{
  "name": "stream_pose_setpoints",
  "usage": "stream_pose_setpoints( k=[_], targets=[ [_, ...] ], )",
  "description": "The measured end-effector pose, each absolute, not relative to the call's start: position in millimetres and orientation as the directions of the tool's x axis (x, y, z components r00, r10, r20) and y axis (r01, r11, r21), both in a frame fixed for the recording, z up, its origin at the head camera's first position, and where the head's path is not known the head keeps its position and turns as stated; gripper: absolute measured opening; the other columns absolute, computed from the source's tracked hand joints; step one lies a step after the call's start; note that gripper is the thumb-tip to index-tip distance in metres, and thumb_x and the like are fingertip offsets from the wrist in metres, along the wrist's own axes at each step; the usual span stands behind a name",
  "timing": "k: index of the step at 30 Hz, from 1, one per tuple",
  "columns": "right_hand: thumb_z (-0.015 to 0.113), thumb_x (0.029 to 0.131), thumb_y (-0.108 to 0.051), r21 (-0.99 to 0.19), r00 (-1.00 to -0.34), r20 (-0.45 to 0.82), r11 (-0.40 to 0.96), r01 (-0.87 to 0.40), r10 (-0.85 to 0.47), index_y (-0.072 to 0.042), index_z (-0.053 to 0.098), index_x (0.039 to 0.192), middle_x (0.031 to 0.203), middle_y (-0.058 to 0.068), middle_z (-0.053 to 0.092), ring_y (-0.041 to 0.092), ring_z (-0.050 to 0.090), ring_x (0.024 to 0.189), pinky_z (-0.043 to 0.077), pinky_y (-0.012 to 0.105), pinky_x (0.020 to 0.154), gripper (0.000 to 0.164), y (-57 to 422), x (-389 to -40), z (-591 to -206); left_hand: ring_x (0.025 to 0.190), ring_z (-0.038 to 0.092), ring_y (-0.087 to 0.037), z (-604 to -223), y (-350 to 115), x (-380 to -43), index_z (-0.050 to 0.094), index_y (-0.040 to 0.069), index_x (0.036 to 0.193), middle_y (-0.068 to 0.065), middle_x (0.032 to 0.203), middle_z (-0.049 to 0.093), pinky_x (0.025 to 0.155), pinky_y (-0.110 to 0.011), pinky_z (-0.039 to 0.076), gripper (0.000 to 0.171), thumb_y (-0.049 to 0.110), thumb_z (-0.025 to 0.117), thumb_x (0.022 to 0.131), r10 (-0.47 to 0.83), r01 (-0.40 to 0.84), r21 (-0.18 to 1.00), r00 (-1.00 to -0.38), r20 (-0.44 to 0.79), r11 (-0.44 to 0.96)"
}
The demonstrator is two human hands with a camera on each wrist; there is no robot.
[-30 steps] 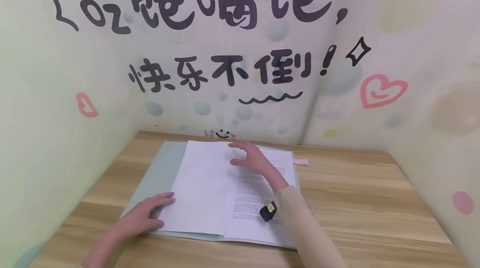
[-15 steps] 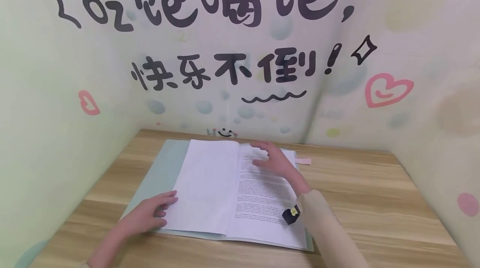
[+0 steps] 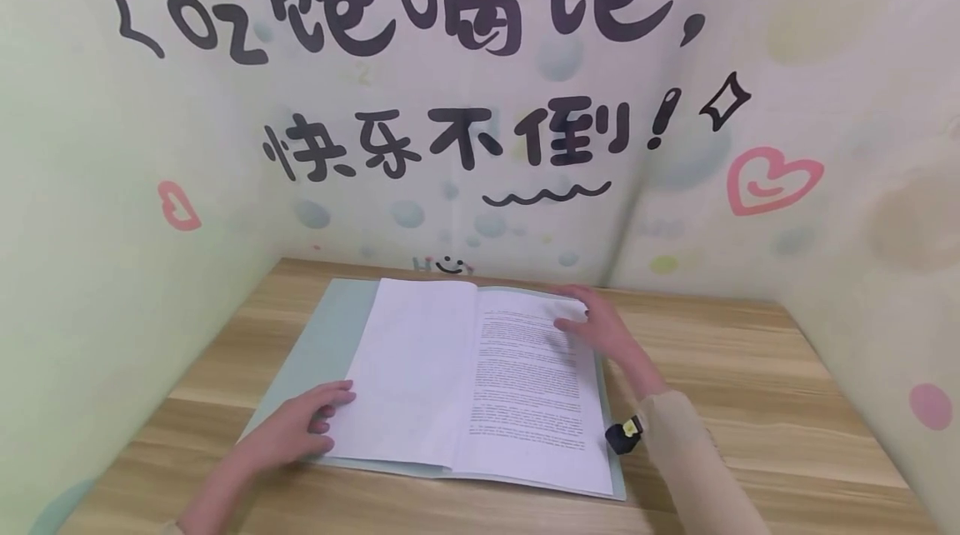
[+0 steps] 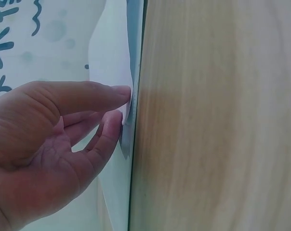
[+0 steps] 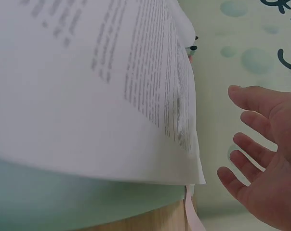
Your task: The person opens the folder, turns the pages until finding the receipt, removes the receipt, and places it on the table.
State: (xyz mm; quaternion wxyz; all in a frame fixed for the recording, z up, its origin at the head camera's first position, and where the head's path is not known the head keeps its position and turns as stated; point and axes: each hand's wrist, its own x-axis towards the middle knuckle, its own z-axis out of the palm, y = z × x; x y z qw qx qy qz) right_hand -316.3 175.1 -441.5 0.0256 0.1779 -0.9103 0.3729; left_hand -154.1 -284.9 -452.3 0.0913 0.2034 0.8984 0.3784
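Observation:
An open folder [image 3: 326, 327] with a pale blue-green cover lies on the table, holding white sheets. Its left page [image 3: 412, 368] looks blank, and its right page [image 3: 528, 385] carries lines of print. My left hand [image 3: 292, 427] rests at the left page's lower left edge, thumb and fingers spread apart; in the left wrist view, the thumb [image 4: 116, 95] touches the paper near its edge. Over the upper right corner of the printed page is my right hand [image 3: 603, 331], fingers loosely bent with nothing between them. The right wrist view shows that palm [image 5: 275, 187] apart from the paper.
A pink ribbon [image 5: 192, 211] hangs beyond the page's corner in the right wrist view. The wooden table [image 3: 735, 402] extends to both sides, with printed walls [image 3: 450, 218] at the back and sides. A small black device [image 3: 624, 435] sits at the right wrist.
My right hand has moved right across the printed page, from near the centre fold to its upper right corner, uncovering more print. My left hand has stayed at the left edge.

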Motion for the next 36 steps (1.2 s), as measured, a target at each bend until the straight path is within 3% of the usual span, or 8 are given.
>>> stream_pose_setpoints(
  k=[11,20,29,36],
  targets=[
    [0.072,0.088,-0.015,-0.668,-0.948,0.174,0.676,-0.311,-0.265,-0.002,0.045,0.144,0.145,0.027,0.047,0.049,0.048,0.129,0.046,0.061,0.100,0.064,203,-308,-452,0.110,0.058,-0.035,-451,-286,-154,0.053,-0.007,0.132,-0.031,0.147,0.041,0.085,-0.022,0.056,0.058,-0.002,0.072,0.077,0.432,0.261,0.754,-0.901,-0.034,0.603],
    [0.073,0.088,-0.020,-0.661,-0.975,0.078,0.720,-0.208,-0.210,-0.001,0.040,0.147,0.139,0.027,0.051,0.044,0.051,0.124,0.047,0.056,0.099,0.070,215,-305,-458,0.110,0.057,-0.034,-451,-286,-154,0.054,-0.006,0.132,-0.029,0.147,0.042,0.086,-0.026,0.057,0.057,-0.002,0.073,0.078,0.426,0.250,0.757,-0.904,-0.041,0.603],
    [0.074,0.088,-0.025,-0.640,-0.981,-0.015,0.756,-0.140,-0.194,0.000,0.042,0.146,0.133,0.025,0.055,0.039,0.054,0.117,0.047,0.053,0.097,0.071,218,-301,-462,0.105,0.053,-0.010,-453,-286,-155,0.054,-0.007,0.130,-0.031,0.145,0.042,0.085,-0.020,0.056,0.057,-0.002,0.073,0.077,0.440,0.253,0.783,-0.898,-0.029,0.568],
    [0.073,0.088,-0.028,-0.607,-0.979,-0.024,0.781,-0.147,-0.202,0.000,0.049,0.142,0.127,0.023,0.057,0.035,0.054,0.110,0.048,0.048,0.090,0.065,218,-301,-463,0.106,0.055,-0.018,-453,-286,-156,0.054,-0.008,0.130,-0.031,0.145,0.042,0.085,-0.021,0.056,0.058,-0.002,0.073,0.076,0.432,0.252,0.778,-0.901,-0.028,0.575]
  ],
)
